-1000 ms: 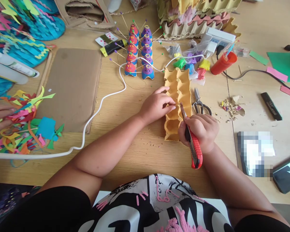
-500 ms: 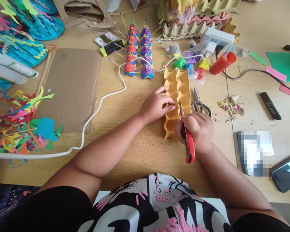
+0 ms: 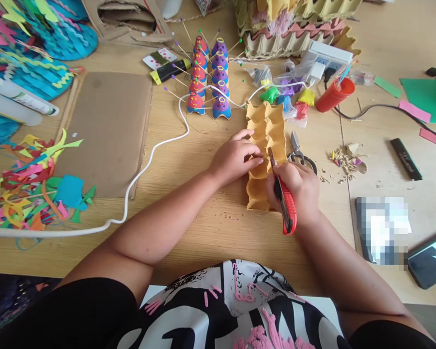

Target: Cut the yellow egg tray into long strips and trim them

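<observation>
A yellow egg carton (image 3: 258,188) lies on the table in front of me, its hollow cups facing up. My left hand (image 3: 236,157) presses and grips its left side, fingers over the cup ridges. My right hand (image 3: 301,191) is wrapped round a red utility knife (image 3: 288,206), blade pointing away from me. The blade tip is at the carton's middle ridge; whether it has pierced the card I cannot tell. Just right of the carton lie scissors (image 3: 298,149) with dark handles, partly hidden behind my right hand.
Painted egg-carton figures (image 3: 221,89) with pin-like sticks stand beyond my left hand. A white cable (image 3: 156,145) crosses the table to a power strip (image 3: 329,55). Brown cardboard (image 3: 105,131) and paper scraps (image 3: 25,189) lie left. A red cup (image 3: 334,94) stands behind the scissors.
The knife's tip has shifted slightly away from me and its handle end has swung up and right. My left hand stays put. Another person's hand has left the left edge.
</observation>
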The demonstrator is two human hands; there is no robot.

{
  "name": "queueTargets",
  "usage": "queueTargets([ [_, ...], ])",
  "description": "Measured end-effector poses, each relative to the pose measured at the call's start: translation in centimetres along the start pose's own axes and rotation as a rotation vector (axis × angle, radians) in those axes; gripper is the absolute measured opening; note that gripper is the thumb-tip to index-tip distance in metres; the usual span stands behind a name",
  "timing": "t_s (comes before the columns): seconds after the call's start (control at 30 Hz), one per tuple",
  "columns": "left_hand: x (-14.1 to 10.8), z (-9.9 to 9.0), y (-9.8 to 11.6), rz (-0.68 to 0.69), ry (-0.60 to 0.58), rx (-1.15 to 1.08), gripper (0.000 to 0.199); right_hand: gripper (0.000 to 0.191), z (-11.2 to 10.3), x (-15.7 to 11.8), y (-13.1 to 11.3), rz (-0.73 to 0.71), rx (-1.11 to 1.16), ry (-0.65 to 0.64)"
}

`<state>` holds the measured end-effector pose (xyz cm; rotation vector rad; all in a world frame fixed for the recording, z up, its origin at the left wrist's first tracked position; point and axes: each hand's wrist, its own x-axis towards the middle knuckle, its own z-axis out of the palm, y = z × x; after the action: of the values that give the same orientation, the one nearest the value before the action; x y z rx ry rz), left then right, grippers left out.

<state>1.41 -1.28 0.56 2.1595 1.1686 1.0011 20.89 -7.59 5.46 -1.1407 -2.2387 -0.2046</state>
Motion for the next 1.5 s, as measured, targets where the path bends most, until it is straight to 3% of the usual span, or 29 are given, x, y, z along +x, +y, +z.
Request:
queueTargets([
  [0.3,0.0,-0.1,0.1,-0.010,-0.012,0.011,0.006,0.011,0.7,-0.1,0.7,0.083,0.054,-0.013],
  [0.5,0.0,0.0,0.2,-0.016,-0.002,-0.003,0.003,0.017,0.1,-0.2,0.1,-0.076,-0.094,0.010],
  [0.7,-0.1,0.0,0.1,0.001,0.006,-0.019,0.004,0.019,-0.8,-0.6,0.0,-0.179,-0.036,0.072],
  [0.9,-0.1,-0.1,0.1,0.024,0.015,-0.005,0.002,0.018,-1.0,-0.7,0.2,-0.219,0.004,0.132],
  [1.2,0.0,-0.1,0.1,0.008,0.006,-0.015,0.002,0.022,-2.0,-0.5,0.1,-0.203,0.091,0.103],
  [1.37,-0.1,-0.2,0.1,-0.001,-0.001,-0.032,0.004,0.022,-1.5,-0.4,0.7,-0.214,0.085,0.287],
  [1.5,-0.1,-0.2,0.1,-0.002,-0.005,-0.029,0.005,0.018,-0.8,-0.5,1.1,-0.215,0.060,0.288],
])
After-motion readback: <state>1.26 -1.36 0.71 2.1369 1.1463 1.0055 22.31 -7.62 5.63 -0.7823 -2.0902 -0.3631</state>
